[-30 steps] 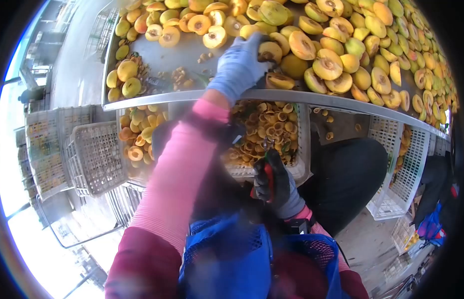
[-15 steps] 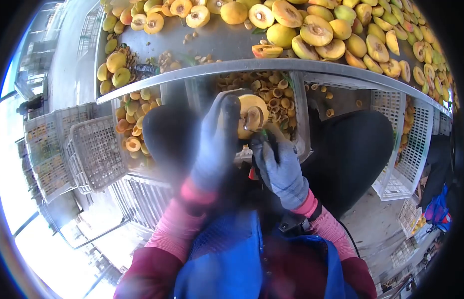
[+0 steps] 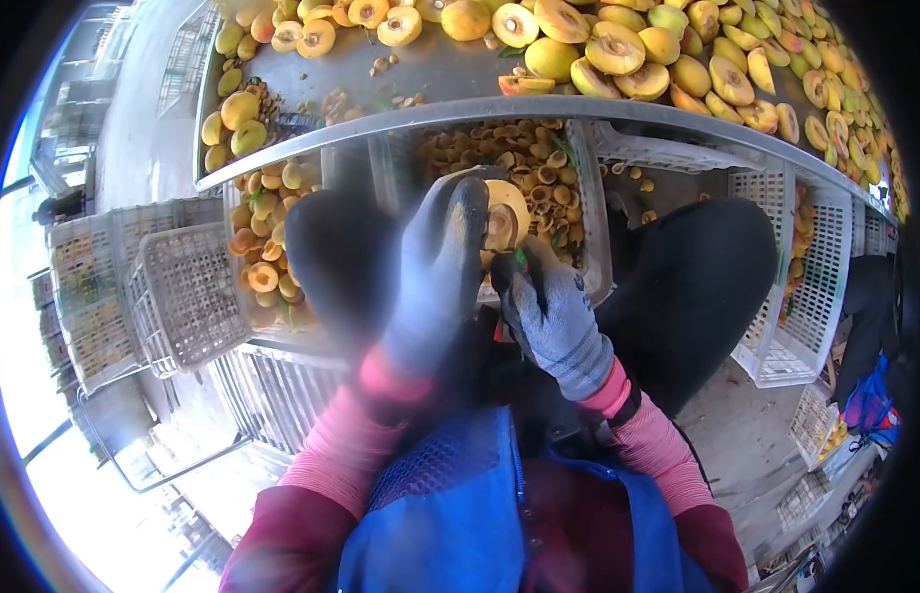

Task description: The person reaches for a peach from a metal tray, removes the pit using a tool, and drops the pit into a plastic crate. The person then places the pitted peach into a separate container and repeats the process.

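Note:
In a grey-and-black work glove, my left hand (image 3: 442,252) is wrapped round a yellow peach half (image 3: 505,214), its cut face turned to the right. The brown hollow in the middle of that face shows. My gloved right hand (image 3: 552,314) is closed just below the fruit on a small pitting knife with a bit of green (image 3: 521,259) showing at the fingers. Most of this tool is hidden by the glove and the peach half. Beneath both hands stands a crate of pits and scraps (image 3: 559,188).
A metal table (image 3: 450,74) ahead bears many whole and halved peaches, with a raised front rim (image 3: 460,114). Left of my knee is a crate of peaches (image 3: 267,237). Stacked plastic crates (image 3: 198,296) stand farther left, a white crate (image 3: 816,287) at right. A person's dark trouser leg (image 3: 865,306) shows at far right.
The curved metal blade seen in the peach half's middle no longer shows clearly. My right hand has shifted slightly, and the peach half has turned a little. The view has tilted slightly.

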Motion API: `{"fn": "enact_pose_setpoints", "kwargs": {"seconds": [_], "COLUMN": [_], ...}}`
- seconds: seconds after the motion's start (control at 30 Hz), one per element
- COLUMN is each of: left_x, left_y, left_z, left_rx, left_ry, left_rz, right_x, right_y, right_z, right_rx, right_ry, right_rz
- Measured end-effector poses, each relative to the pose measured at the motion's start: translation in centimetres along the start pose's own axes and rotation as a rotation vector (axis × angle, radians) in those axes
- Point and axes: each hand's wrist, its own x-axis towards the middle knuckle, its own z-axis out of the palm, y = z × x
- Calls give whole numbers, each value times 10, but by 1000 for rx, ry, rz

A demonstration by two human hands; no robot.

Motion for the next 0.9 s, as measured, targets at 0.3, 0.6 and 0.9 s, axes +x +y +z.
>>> {"fn": "enact_pose_setpoints", "kwargs": {"seconds": [0.3,0.6,0.9], "left_x": [-9,-11,-6], "left_y": [4,-12,-18], "left_z": [-2,2,-5], "left_rx": [41,35,-61], "left_ry": [-40,-25,-187], "left_rz": [-99,-43,-134], "right_x": [-19,-5,-11], "right_y": [10,-12,13], "right_z": [13,-13,14], "right_rx": [740,1303,2720], "right_ry": [-188,-481,-855], "right_rz": [430,1025,858]}}
